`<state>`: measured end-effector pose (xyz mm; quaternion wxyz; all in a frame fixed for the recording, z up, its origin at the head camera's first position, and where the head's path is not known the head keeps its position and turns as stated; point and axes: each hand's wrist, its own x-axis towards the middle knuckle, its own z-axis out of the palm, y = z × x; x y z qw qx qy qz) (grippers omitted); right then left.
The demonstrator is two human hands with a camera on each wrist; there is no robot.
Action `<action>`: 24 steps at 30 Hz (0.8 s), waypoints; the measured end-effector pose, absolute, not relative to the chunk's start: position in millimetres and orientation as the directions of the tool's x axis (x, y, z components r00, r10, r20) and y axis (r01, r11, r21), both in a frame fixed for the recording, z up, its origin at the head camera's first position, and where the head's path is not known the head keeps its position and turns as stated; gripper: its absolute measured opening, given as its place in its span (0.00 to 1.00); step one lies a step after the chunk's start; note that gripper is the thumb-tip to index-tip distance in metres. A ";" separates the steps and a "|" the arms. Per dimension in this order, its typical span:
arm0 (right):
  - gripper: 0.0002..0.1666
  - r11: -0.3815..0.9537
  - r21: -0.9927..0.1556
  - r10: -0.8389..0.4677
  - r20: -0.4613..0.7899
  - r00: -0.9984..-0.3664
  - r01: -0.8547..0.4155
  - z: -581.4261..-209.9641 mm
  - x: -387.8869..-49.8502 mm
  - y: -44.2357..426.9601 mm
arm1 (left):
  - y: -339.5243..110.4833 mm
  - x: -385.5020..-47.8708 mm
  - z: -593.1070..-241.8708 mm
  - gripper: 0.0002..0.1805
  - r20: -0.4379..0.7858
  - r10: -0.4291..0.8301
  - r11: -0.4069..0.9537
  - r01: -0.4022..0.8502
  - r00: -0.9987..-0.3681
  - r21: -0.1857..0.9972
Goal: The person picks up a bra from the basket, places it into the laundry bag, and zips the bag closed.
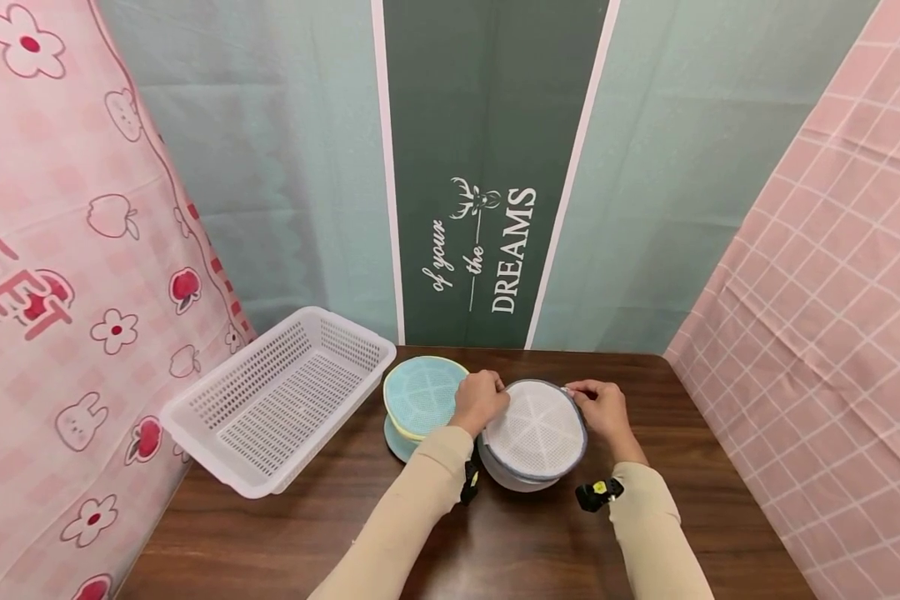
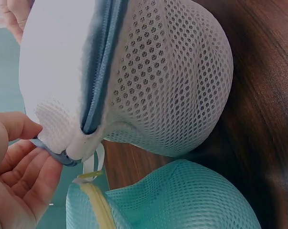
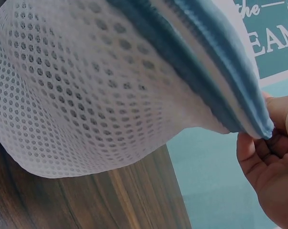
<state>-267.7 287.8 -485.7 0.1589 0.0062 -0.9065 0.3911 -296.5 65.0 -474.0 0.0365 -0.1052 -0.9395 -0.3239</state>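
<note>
A round white mesh laundry bag [image 1: 536, 429] with a grey-blue zipper [image 2: 101, 67] stands on the table in front of me. My left hand [image 1: 482, 398] pinches its edge on the left side, thumb and fingers on the blue trim. On the opposite side, my right hand [image 1: 603, 408] pinches the end of the zipper band [image 3: 229, 95] between thumb and fingers. Just left of the white bag is a teal mesh laundry bag [image 1: 423, 396] with a yellow zipper [image 2: 97, 202], partly hidden behind my left hand and forearm in the head view.
A white plastic basket [image 1: 277, 400] with slotted walls stands at the left of the brown wooden table [image 1: 330, 542]. A green curtain [image 1: 270, 167] hangs behind, with pink patterned cloths [image 1: 832, 250] along both sides.
</note>
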 end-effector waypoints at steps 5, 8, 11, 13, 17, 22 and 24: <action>0.07 0.697 -0.707 0.111 0.277 -0.955 -0.124 -484.6 -267.3 287.7 | 61.0 -296.7 -473.8 0.12 0.136 0.160 0.728 0.210 -0.978 0.652; 0.08 0.695 -0.710 0.106 0.258 -0.960 -0.114 -483.7 -266.5 288.6 | 58.2 -297.2 -474.1 0.12 0.117 0.141 0.685 0.182 -0.983 0.706; 0.07 0.699 -0.706 0.096 0.257 -0.962 -0.119 -484.5 -266.7 290.6 | 56.8 -297.5 -475.2 0.15 0.088 0.121 0.644 0.146 -0.989 0.751; 0.07 0.704 -0.699 0.093 0.265 -0.960 -0.125 -485.6 -267.1 292.0 | 56.6 -297.5 -475.6 0.18 0.064 0.108 0.622 0.118 -0.992 0.774; 0.07 0.715 -0.685 0.085 0.279 -0.956 -0.136 -488.0 -267.6 293.5 | 56.7 -296.0 -475.7 0.22 0.015 0.070 0.587 0.053 -0.997 0.808; 0.07 0.714 -0.683 0.071 0.290 -0.954 -0.155 -490.0 -267.5 294.2 | 56.2 -294.0 -476.3 0.22 0.001 0.046 0.563 0.027 -0.999 0.826; 0.06 0.717 -0.679 0.072 0.297 -0.952 -0.157 -490.3 -266.7 295.1 | 54.6 -294.1 -477.0 0.22 -0.004 0.033 0.552 0.015 -0.999 0.834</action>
